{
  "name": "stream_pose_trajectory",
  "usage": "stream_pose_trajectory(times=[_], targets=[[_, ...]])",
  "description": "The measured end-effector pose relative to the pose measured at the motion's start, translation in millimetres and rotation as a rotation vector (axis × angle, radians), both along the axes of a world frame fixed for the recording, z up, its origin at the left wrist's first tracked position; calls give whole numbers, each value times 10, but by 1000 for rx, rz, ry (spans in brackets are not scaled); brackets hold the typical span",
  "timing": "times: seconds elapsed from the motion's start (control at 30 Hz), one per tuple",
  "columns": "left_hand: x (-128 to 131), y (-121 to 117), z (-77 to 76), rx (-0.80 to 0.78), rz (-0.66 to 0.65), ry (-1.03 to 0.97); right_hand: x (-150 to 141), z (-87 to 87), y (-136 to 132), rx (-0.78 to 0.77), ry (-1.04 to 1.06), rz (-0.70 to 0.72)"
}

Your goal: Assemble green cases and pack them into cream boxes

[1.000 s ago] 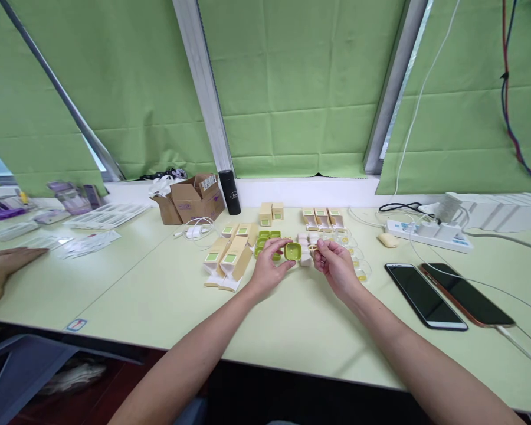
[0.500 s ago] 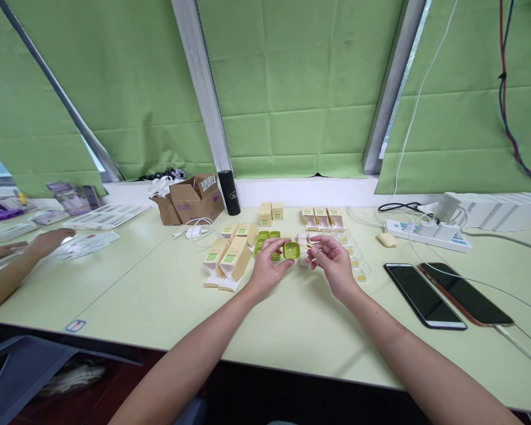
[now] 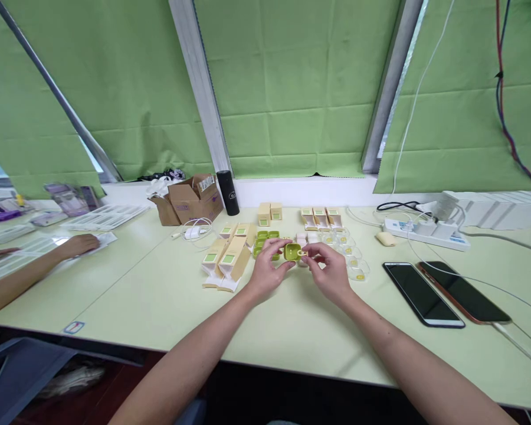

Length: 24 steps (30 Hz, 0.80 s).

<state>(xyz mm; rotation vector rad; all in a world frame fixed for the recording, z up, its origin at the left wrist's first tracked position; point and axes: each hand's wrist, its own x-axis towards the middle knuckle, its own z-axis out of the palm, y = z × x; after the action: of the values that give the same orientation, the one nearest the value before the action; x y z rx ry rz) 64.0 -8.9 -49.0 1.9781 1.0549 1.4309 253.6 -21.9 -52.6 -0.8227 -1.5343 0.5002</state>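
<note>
My left hand pinches a small green square case, held a little above the table with its hollow side facing me. My right hand is closed in a pinch right beside the case, its fingertips at the case's right edge on a tiny yellowish piece I cannot name. Just behind my hands lie more green cases, several clear plastic shells and a few small white pieces. Tan cartons with green labels lie to the left of my left hand.
Two phones lie at the right, with a power strip and cables behind. Upright tan boxes, a black cylinder and a brown cardboard box stand at the back. Another person's hand rests on clear trays at the left.
My right hand has moved left, up against the green case. The other person's hand at the left has slid rightward over the trays.
</note>
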Motion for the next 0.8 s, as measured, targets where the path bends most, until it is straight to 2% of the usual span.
stream_pose_trajectory(times=[0.13, 0.27, 0.5, 0.8], targets=[[1, -27, 3, 56, -27, 53, 29, -27, 0, 300, -242, -100], [-4, -29, -15, 133, -39, 108, 42, -61, 18, 481, -453, -176], [-3, -37, -15, 281, -47, 169, 41, -19, -12, 570, -619, -347], [9, -53, -5, 327, -66, 168, 23, 4, -32, 642, -785, -486]])
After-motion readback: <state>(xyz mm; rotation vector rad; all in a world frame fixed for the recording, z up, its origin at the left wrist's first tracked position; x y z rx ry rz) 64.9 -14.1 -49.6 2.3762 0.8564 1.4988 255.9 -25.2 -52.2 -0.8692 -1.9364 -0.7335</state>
